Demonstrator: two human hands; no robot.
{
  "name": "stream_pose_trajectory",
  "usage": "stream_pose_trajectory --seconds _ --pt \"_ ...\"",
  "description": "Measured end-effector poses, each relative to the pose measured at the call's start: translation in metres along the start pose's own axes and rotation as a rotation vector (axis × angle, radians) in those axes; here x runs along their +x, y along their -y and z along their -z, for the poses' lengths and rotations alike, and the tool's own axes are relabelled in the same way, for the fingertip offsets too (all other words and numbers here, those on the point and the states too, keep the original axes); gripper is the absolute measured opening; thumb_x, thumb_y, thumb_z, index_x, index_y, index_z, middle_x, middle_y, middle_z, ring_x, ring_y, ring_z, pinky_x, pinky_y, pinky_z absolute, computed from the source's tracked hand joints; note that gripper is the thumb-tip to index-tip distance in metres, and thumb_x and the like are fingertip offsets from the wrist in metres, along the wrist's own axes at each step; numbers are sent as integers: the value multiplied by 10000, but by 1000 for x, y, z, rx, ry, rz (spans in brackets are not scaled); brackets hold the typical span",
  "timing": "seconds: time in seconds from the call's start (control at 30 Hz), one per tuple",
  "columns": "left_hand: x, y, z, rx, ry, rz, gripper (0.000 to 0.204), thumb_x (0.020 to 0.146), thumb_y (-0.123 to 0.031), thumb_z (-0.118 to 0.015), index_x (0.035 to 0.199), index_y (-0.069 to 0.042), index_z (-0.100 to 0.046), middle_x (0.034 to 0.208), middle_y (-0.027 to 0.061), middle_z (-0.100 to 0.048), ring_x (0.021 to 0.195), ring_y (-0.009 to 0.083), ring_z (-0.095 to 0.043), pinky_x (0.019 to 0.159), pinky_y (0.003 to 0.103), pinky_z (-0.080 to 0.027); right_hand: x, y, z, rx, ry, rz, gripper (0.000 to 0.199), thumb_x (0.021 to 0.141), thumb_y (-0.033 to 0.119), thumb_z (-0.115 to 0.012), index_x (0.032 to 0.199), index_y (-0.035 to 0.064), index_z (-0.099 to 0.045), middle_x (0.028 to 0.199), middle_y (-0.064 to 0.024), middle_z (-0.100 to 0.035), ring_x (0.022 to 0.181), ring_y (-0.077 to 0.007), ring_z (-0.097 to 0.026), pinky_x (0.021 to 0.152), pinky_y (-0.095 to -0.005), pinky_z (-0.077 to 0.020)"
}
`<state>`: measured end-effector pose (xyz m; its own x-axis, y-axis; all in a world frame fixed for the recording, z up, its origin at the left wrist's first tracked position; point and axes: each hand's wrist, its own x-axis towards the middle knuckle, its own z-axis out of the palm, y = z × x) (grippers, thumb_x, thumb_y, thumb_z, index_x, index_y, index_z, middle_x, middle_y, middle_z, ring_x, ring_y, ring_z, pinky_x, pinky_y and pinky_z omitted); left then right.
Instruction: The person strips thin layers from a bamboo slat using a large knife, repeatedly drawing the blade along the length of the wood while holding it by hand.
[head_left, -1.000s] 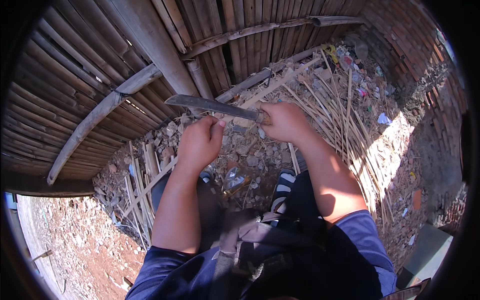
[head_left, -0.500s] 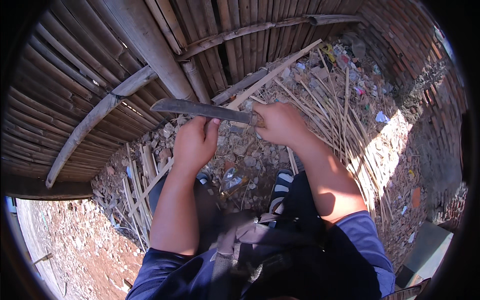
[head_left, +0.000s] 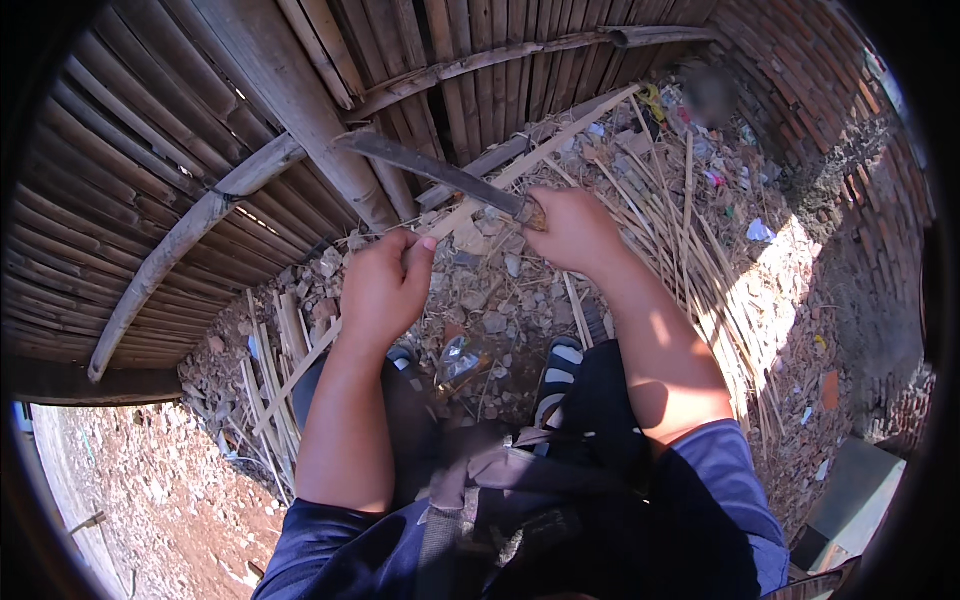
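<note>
My right hand is closed round the short wooden handle of a machete. Its long dark blade slants up and leftward, past the far side of my other hand. A long, pale bamboo strip runs diagonally from the far right toward my left leg. My left hand grips this strip near its middle, with the thumb pressed along it. The blade crosses over the strip just in front of the right hand; whether they touch I cannot tell.
Many split bamboo strips lie in a pile at the right, and a smaller bundle sits by my left leg. A slatted bamboo wall with a thick post stands close ahead. Rubble covers the ground; a brick wall rises at right.
The machete's tip has swung up and away from my left thumb, where the blade lay nearly level before. My right hand has shifted slightly up and right; the left still grips the strip.
</note>
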<state>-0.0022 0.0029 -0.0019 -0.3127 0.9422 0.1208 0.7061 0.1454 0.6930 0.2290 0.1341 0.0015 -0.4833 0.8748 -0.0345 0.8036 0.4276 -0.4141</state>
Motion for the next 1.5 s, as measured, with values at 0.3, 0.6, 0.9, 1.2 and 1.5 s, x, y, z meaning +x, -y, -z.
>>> stream_pose_trajectory --seconds 0.3,0.6,0.9,1.2,1.5 --pt "2 13 7 -94 -33 -20 345 1002 -361 -653 992 -23 -723 737 176 -698 727 364 -711 688 447 -535 21 -64 -4 296 -142 -155 395 816 322 -782 1111 64 -730 944 -196 -748 920 -391 -720 837 -457 -557" --pt "0 6 2 -6 6 -15 341 1004 -344 -674 1000 -5 -711 750 169 -677 693 263 -656 694 379 -512 3 0 -12 26 15 149 416 824 304 -796 1127 34 -705 866 -227 -719 840 -409 -716 764 -462 -561" --pt "1 8 8 -86 43 20 321 1008 -332 -676 993 -13 -712 719 132 -655 678 199 -629 673 367 -498 20 -50 -9 344 -72 -191 439 823 315 -771 1166 47 -717 988 -197 -757 971 -381 -721 868 -466 -555" --pt "1 7 -1 -42 15 -30 377 998 -386 -653 967 -15 -711 744 207 -685 738 414 -689 688 476 -527 2 0 -18 264 -19 -10 479 808 329 -780 1189 47 -711 954 -199 -748 935 -389 -720 852 -476 -559" --pt "2 9 6 -35 61 -35 368 977 -380 -680 974 -14 -714 718 193 -681 706 408 -686 668 469 -524 15 -28 -3 227 28 -123 443 850 304 -749 1218 59 -714 1055 -216 -748 1004 -389 -716 908 -466 -553"
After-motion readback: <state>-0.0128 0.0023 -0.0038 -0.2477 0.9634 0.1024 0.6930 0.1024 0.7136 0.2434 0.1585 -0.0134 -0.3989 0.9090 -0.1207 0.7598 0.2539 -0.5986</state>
